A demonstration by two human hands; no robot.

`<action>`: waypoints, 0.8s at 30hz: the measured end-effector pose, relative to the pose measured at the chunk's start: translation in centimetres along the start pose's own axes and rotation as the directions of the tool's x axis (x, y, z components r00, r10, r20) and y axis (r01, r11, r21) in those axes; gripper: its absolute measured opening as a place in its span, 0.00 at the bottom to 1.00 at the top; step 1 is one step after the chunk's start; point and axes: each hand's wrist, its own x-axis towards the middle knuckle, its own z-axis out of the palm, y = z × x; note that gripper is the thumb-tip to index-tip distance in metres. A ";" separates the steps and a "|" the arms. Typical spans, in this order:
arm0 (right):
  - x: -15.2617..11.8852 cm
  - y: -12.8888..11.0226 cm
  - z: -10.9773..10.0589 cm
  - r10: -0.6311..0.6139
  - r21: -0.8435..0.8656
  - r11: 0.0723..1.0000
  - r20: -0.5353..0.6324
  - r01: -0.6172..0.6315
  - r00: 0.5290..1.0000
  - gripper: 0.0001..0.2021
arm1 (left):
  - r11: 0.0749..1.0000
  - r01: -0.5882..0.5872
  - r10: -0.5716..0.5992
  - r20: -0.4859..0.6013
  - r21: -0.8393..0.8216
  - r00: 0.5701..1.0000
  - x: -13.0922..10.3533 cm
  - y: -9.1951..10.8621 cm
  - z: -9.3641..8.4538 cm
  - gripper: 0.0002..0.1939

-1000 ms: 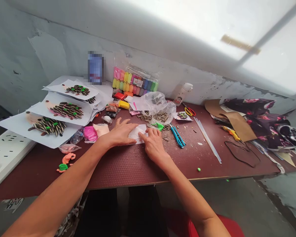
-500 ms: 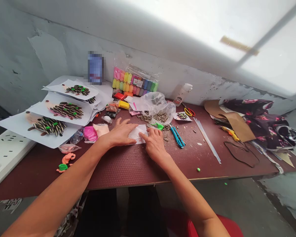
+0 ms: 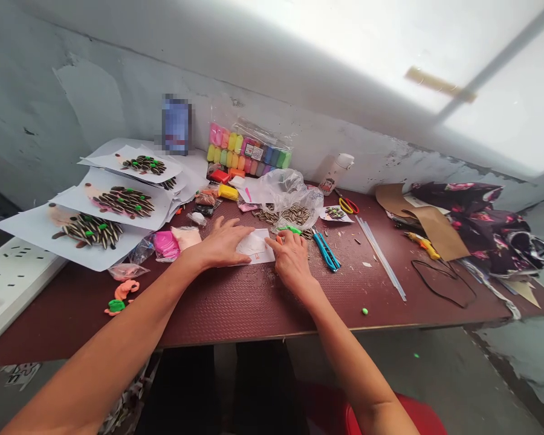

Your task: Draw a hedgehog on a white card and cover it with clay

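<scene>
A small white sheet of paper with a faint outline and small orange marks lies flat on the dark red table. My left hand rests along its left edge, fingers spread. Just off the sheet's right edge is my right hand, fingers curled together. A tiny orange bit shows at its fingertips; I cannot make out what it is. Bright green clay sits just beyond the right fingers. Striped sunflower seeds are heaped behind, partly under a clear plastic bag.
Finished hedgehog pictures are stacked at the left. Packs of coloured clay lean on the wall. Blue-handled pliers, scissors, clear glue sticks, a yellow glue gun and a bottle stand or lie to the right.
My right hand has drawn back to the right, off the paper, uncovering the orange marks. Its fingers have curled in. My left hand has stayed in place.
</scene>
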 end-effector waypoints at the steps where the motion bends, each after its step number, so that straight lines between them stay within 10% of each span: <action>1: 0.0 0.1 0.0 0.005 0.001 1.000 -0.005 -0.005 1.000 0.23 | 1.000 -0.001 0.001 0.002 0.004 1.000 0.0 0.0 0.0 0.42; 24: -2.0 0.0 -0.6 -0.036 0.085 0.996 0.036 0.033 0.999 0.21 | 0.999 -0.024 0.024 0.000 0.021 1.000 0.0 -0.1 0.0 0.41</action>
